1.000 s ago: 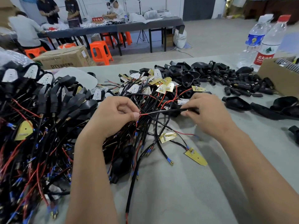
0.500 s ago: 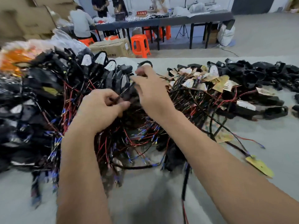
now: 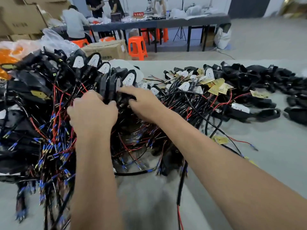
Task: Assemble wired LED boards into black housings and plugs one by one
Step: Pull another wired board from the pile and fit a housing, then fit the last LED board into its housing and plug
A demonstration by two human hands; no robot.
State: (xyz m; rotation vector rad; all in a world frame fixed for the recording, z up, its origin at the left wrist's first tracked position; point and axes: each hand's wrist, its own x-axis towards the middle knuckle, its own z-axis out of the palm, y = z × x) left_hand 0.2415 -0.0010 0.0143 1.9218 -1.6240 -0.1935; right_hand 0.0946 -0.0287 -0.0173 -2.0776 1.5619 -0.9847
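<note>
My left hand [image 3: 93, 112] grips a black housing [image 3: 108, 92] with its wires at the right edge of a big pile of assembled housings [image 3: 41, 83]. My right hand [image 3: 142, 102] is beside it, index finger stretched over the same housing and thumb below, pinching it. Red and black wires with blue ends [image 3: 54, 146] hang from the pile toward me. Loose white and gold LED boards on wires [image 3: 191, 85] lie in a tangle to the right of my hands. Empty black housings and plugs [image 3: 249, 75] are heaped at the far right.
All of it lies on a grey table [image 3: 249, 163]. Beyond its far edge stand a cardboard box [image 3: 106, 48], an orange stool [image 3: 137, 47] and plastic bags [image 3: 49, 40]. Several people work at a dark table [image 3: 182, 22] in the back.
Both hands carried the wired piece left, from the loose boards to the pile of assembled housings, and lowered it onto the pile. My view swung left with them.
</note>
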